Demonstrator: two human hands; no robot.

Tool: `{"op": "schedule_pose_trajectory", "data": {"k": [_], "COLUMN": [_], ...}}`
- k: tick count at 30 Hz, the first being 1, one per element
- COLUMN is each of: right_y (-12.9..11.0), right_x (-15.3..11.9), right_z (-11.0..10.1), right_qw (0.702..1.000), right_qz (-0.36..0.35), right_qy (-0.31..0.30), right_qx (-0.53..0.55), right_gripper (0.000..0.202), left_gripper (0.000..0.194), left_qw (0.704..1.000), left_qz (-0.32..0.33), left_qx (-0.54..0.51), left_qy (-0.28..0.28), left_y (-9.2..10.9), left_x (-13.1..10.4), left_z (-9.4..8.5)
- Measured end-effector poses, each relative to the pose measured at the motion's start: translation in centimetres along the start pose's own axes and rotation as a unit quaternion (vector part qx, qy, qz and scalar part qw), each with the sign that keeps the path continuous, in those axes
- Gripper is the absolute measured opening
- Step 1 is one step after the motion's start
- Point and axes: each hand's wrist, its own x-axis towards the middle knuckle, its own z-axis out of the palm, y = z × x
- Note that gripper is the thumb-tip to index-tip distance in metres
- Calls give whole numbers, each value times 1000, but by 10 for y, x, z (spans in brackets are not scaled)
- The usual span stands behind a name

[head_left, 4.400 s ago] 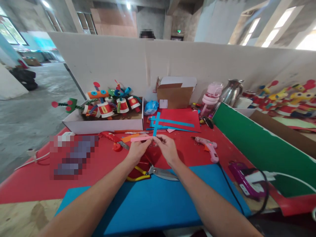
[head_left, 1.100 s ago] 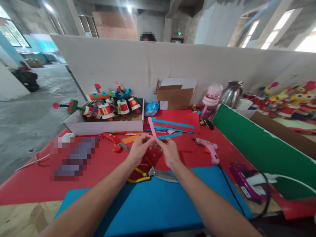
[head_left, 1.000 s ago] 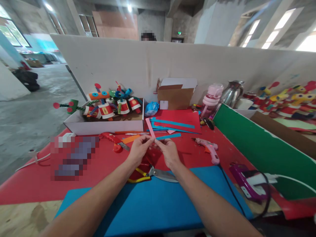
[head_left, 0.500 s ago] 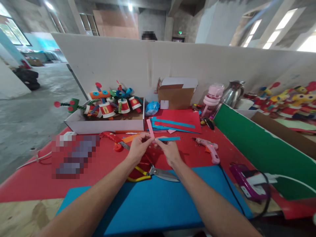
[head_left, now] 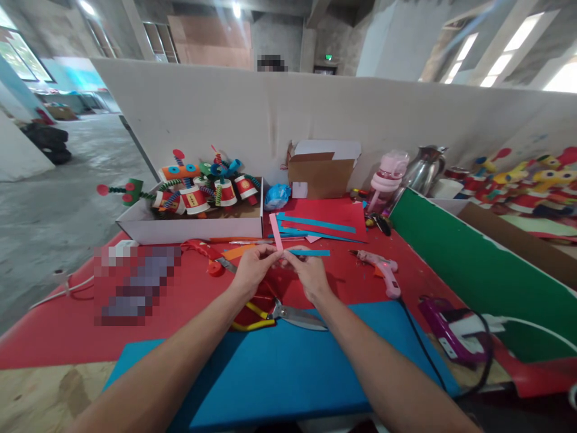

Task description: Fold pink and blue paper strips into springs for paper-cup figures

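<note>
Both my hands meet over the middle of the red table covering, fingertips pinched close together. My left hand (head_left: 255,268) is closed at the join of a pink paper strip (head_left: 275,231) and a blue paper strip (head_left: 313,253). The pink strip points up and away, while the blue one runs out to the right over my right hand (head_left: 310,272), which is closed on the same join. The exact overlap is hidden by my fingertips. Below my hands lie yellow-handled shears (head_left: 293,314). A pink glue gun (head_left: 381,269) rests to the right.
A white box (head_left: 193,230) holds several paper-cup figures. Behind my hands lie red paper (head_left: 324,209) and loose blue strips (head_left: 318,224). Red-handled scissors (head_left: 201,247) are at left. A green panel (head_left: 469,270), pink bottle (head_left: 386,180) and purple power strip (head_left: 451,337) stand right.
The pink strip's upper end has shifted slightly to the right. Both hands stay together in nearly the same place.
</note>
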Motion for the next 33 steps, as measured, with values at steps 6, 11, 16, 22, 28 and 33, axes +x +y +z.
{"op": "schedule_pose_trajectory", "data": {"k": [6, 11, 16, 22, 28, 33], "right_y": [-13, -35, -35, -30, -26, -27], "right_x": [0, -14, -25, -25, -24, -24], "right_z": [-9, 0, 13, 13, 13, 14], "right_qw": [940, 743, 624, 612, 596, 596], "right_qz": [-197, -432, -506, -498, -486, -459], "right_qy": [-53, -210, -279, -250, -237, -246], "right_qx": [-273, -467, -526, -561, -593, -611], "right_gripper": [16, 19, 31, 32, 29, 31], "left_gripper": [26, 30, 25, 19, 19, 21], "left_qw": [995, 969, 971, 968, 967, 966], "left_qz": [42, 115, 166, 230, 253, 257], "left_qx": [-60, -183, -162, -101, -34, 5], "left_qy": [71, 120, 49, 27, 17, 16], "left_y": [0, 15, 36, 46, 45, 43], "left_x": [12, 23, 11, 0, -4, -9], "left_z": [-18, -37, -33, -29, -25, -18]}}
